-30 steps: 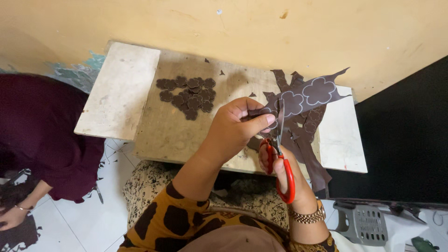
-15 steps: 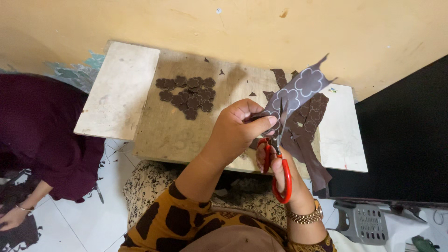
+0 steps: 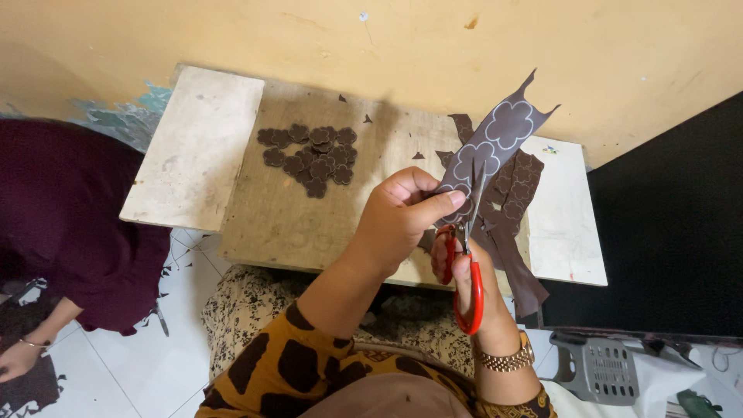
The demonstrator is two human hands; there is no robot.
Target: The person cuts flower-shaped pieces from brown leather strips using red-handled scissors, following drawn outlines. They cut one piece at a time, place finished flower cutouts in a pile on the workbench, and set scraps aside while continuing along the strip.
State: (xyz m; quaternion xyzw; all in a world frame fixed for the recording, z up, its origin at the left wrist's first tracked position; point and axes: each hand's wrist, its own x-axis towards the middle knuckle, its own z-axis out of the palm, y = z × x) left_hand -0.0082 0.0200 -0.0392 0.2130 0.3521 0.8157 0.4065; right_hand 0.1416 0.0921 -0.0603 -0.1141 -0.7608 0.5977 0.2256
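**Scissors cutting a strip of brown flower shapes**

At the far left a second person in a dark maroon garment point(image 3: 70, 224) sits on the white tiled floor point(image 3: 139, 364), one hand point(image 3: 17, 360) low near the edge of view. A pale board point(image 3: 197, 147) lies on the low table point(image 3: 294, 224), and beside it, on the bare wooden part, sits a pile of cut brown flower pieces point(image 3: 309, 151).

The left hand point(image 3: 398, 217) is closed on the lower end of a brown strip point(image 3: 487, 151) marked with white flower outlines, thumb and fingers pinching it so it stands tilted up and to the right. Just right of it, the right hand point(image 3: 464, 267) grips red-handled scissors point(image 3: 467, 271), fingers through the loops, blades pointing up into the strip. The two hands are touching or nearly so. Behind them, more brown scraps point(image 3: 511, 201) lie on the table. A gold watch point(image 3: 505, 360) circles the right wrist.
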